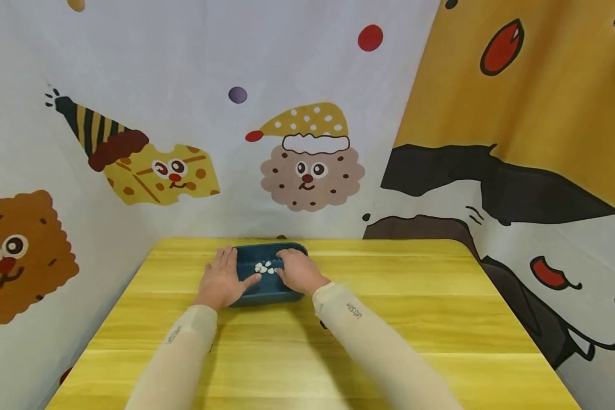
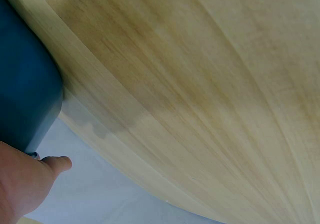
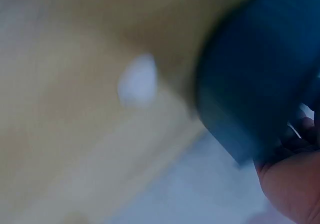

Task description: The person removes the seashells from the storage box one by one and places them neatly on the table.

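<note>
A dark blue rectangular plastic box [image 1: 269,297] sits near the table's far edge, with several small white stone-like pieces [image 1: 261,267] in it. My left hand [image 1: 222,282] rests along its left side, fingers straight, thumb reaching over the rim. From the right, my right hand [image 1: 301,273] reaches over the other rim, with thumb and forefinger apart beside the white pieces. Its other fingers are hidden in the head view, and I cannot tell whether they hold anything. In the right wrist view, a blurred white piece [image 3: 139,82] appears outside the box, over the table.
The yellow wood-grain table [image 1: 415,319] runs back to a cloth wall [image 1: 184,68] printed with cartoon figures. A small dark spot [image 1: 323,324] shows beside the right sleeve [image 1: 369,330].
</note>
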Tool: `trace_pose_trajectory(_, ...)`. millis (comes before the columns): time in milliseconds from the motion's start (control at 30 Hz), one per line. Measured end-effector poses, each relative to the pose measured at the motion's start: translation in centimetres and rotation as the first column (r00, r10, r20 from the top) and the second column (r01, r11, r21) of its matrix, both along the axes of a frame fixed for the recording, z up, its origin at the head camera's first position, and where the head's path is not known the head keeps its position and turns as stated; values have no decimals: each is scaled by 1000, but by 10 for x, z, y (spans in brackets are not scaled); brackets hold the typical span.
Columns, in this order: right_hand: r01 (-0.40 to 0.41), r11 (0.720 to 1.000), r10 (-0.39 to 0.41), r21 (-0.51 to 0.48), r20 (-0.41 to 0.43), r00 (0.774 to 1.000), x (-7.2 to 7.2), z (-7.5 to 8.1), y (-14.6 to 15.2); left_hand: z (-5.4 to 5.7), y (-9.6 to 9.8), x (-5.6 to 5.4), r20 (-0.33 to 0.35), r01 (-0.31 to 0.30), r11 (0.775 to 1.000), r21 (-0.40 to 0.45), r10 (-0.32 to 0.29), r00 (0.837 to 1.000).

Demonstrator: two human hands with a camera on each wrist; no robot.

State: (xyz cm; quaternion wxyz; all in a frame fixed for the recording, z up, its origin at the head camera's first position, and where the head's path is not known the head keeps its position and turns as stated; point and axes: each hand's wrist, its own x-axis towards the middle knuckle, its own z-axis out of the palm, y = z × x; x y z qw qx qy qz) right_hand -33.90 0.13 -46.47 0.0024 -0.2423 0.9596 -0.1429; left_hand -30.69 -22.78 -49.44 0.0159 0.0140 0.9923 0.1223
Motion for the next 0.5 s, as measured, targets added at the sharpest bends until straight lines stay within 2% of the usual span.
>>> trace_pose_trajectory(100,59,997,-58,44,-22,998,-3,-16,-6,-2,3,1,-4,4,1000,21,-4,1000)
trace_pose_trajectory(167,81,995,-77,66,-53,996,-5,-21,-8,-2,4,0,-14,2,999,33,-2,1000)
trace_pose_trajectory(267,75,990,-66,122,-73,995,-7,-22,-10,-2,3,-1,-23,-7,1000,22,7,1000)
trace_pose_trajectory(400,64,974,-56,216,-42,998,-6,-22,-13,-1,0,0,-10,-9,1000,1,9,1000)
trace_pose_trajectory(500,68,966,-61,250,-33,998,-7,-24,-16,-2,-1,0,-3,-10,1000,6,10,1000)
